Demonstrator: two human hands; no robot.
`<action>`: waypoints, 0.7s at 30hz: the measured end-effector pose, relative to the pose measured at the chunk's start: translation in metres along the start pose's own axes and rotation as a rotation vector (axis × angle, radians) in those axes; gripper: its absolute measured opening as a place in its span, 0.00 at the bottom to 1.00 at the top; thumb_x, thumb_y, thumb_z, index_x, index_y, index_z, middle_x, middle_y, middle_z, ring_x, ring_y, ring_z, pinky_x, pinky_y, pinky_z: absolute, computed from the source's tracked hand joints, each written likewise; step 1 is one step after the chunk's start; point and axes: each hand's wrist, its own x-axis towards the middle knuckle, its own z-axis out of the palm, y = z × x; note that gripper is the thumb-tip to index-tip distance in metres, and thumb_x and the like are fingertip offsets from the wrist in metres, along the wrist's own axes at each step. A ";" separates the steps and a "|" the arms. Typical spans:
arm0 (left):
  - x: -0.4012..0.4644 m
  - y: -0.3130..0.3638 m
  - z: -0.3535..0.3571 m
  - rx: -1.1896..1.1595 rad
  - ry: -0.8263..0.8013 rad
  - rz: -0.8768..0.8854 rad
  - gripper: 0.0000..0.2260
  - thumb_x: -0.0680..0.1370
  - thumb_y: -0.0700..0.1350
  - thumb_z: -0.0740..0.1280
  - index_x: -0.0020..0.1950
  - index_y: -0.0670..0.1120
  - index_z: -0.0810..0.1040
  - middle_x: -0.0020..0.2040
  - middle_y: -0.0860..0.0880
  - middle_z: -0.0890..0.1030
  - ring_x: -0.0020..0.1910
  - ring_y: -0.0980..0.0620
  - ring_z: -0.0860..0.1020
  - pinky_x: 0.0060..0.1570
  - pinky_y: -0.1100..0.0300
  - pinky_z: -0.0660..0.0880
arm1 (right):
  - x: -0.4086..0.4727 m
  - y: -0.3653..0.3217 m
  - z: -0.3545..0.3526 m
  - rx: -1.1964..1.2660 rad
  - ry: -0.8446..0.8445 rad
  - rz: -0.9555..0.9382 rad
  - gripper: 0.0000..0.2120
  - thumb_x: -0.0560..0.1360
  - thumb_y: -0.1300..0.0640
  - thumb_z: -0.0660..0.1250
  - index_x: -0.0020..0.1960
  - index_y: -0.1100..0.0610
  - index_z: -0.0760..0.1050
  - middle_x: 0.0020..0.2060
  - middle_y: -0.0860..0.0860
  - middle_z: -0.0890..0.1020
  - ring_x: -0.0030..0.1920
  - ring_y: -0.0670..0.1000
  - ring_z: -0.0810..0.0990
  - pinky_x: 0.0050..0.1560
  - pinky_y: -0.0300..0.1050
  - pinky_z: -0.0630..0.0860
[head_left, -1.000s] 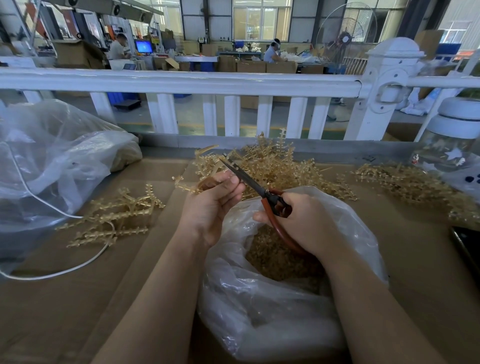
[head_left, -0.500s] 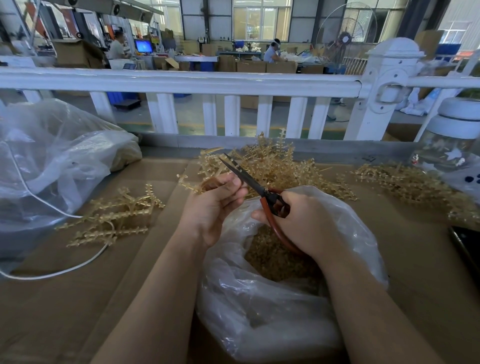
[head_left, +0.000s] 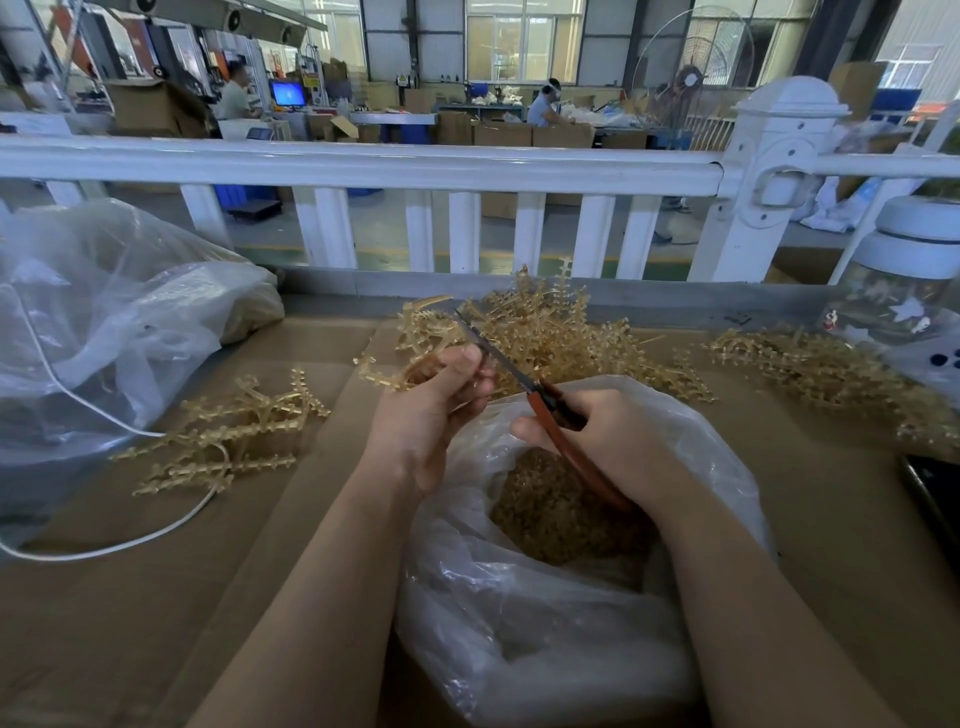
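Above near bag (head_left: 519, 649): tan plastic sprue (head_left: 413, 370) and scissors (head_left: 540, 402).
Left hand (head_left: 426, 415): fingers curled, gripping sprue.
Right hand (head_left: 618, 441): closed round scissors' red handles.

- Amber plastic sprue (head_left: 415, 338): branched, studded with small parts, held raised above the cardboard.
- Orange-handled scissors (head_left: 519, 376): dark blades point up-left, tips at the sprue.
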 end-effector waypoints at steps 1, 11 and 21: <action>0.000 0.000 -0.001 -0.001 0.010 -0.002 0.09 0.71 0.45 0.72 0.48 0.43 0.81 0.38 0.49 0.82 0.37 0.55 0.79 0.47 0.60 0.78 | -0.001 -0.001 0.001 -0.048 0.015 -0.006 0.34 0.60 0.22 0.66 0.42 0.52 0.82 0.33 0.47 0.83 0.35 0.44 0.81 0.36 0.40 0.75; 0.001 0.000 -0.004 -0.005 0.047 0.003 0.02 0.74 0.41 0.72 0.44 0.45 0.81 0.36 0.49 0.82 0.35 0.55 0.79 0.42 0.63 0.78 | -0.002 -0.004 0.008 -0.128 0.116 -0.048 0.27 0.64 0.25 0.68 0.36 0.49 0.78 0.27 0.40 0.79 0.31 0.40 0.78 0.30 0.35 0.68; 0.000 0.002 -0.002 -0.025 0.038 -0.009 0.03 0.75 0.39 0.70 0.48 0.45 0.79 0.37 0.51 0.82 0.35 0.57 0.79 0.44 0.63 0.75 | -0.002 -0.003 0.008 -0.202 0.171 -0.086 0.29 0.63 0.24 0.68 0.36 0.51 0.74 0.28 0.46 0.77 0.37 0.39 0.78 0.30 0.32 0.70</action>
